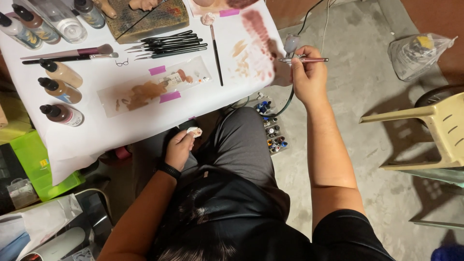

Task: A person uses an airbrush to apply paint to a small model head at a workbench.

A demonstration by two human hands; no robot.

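Head view: right hand (309,72) grips airbrush (302,59) over stained paper (251,43); left hand (181,145) pinches small pale piece (195,131) (mid-painting, likely); next needs steady aim.

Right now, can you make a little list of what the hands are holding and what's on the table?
Right hand: holds an airbrush at the table's edge.
Left hand: pinches a small pale piece over the lap.
Table: covered in white paper, with paint smears near the airbrush.
Brushes: a dark row lying side by side.
Bottles: three with black caps, lying at the left.
Palette sheet: clear plastic, taped down, brown paint on it.
Floor: box of small paint pots, pale chair.
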